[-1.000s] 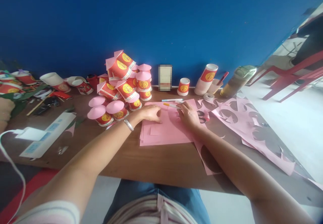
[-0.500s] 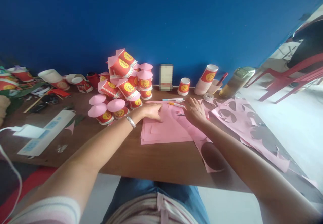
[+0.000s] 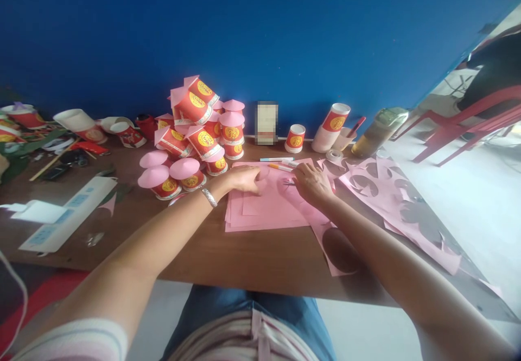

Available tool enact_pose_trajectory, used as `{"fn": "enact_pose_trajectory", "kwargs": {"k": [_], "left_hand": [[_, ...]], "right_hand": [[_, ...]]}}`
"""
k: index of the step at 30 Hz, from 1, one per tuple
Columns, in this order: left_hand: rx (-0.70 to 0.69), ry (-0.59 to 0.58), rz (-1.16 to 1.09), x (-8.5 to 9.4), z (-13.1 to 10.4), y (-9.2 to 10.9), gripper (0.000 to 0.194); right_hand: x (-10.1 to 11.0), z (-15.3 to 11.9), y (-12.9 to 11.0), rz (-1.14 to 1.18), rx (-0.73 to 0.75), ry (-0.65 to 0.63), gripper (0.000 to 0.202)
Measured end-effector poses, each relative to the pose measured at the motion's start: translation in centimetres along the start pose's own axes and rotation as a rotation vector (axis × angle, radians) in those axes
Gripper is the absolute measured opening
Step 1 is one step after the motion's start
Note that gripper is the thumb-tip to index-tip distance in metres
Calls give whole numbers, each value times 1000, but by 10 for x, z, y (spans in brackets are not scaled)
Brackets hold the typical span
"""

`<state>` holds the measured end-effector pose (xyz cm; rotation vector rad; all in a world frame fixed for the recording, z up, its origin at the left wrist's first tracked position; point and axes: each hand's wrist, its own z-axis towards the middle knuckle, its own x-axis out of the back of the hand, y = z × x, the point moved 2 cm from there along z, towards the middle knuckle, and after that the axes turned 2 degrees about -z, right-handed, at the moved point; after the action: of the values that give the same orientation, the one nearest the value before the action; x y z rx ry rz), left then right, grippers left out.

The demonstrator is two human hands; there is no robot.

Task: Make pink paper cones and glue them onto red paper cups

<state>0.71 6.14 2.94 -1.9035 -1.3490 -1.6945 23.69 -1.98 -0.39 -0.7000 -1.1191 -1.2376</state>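
Note:
My left hand [image 3: 245,179] rests on the left part of the stacked pink paper [image 3: 271,206], thumb and fingers apart. To its right, my right hand [image 3: 311,181] is curled low over the paper, and whatever its fingers close on is hidden. Metal scissor blades [image 3: 288,183] poke out just left of that hand. At its fingertips lie an orange marker [image 3: 280,168] and a blue-tipped marker [image 3: 271,159]. Red cups with pink paper cones [image 3: 201,141] are piled beyond my left wrist.
Pink offcuts with round holes [image 3: 399,203] spread over the right side. A red cup [image 3: 295,138], stacked cups [image 3: 334,125], a tape roll [image 3: 334,156] and a bottle [image 3: 380,130] stand at the back. Left are a power strip [image 3: 69,214] and more cups [image 3: 81,125].
My right hand has shifted slightly left, its fingers now nearer the markers. My left hand has hardly moved. The whole view has shifted a little.

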Motion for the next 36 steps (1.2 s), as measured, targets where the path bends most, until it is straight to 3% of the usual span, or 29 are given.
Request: {"fn": "enact_pose_trajectory", "kwargs": {"k": [5, 11, 17, 20, 24, 27, 30, 33, 36], "left_hand": [[-99, 9, -66, -4, -4, -1, 32], [-126, 107, -333, 0, -24, 0, 25], [-80, 286, -619, 1, -43, -11, 41], [-16, 301, -887, -4, -51, -13, 53], [5, 213, -1327, -17, -69, -4, 71], [10, 231, -1464, -33, -85, 2, 75], [146, 226, -1557, -55, -98, 6, 79], [208, 206, -1540, -70, -104, 13, 74], [198, 202, -1334, -74, -103, 18, 66]], "right_hand": [[0, -11, -3, 1, 20, -16, 18], [12, -32, 1, 47, 73, 18, 17], [14, -50, 11, 38, 111, -19, 27], [12, -51, 11, 33, 68, -33, 32], [9, -50, 12, 18, 4, -87, 31], [8, -49, 12, -5, -33, -107, 30], [8, -49, 12, -1, -64, -132, 27], [10, -48, 13, 37, -102, -152, 26], [12, -47, 17, 126, -134, -150, 28]]}}
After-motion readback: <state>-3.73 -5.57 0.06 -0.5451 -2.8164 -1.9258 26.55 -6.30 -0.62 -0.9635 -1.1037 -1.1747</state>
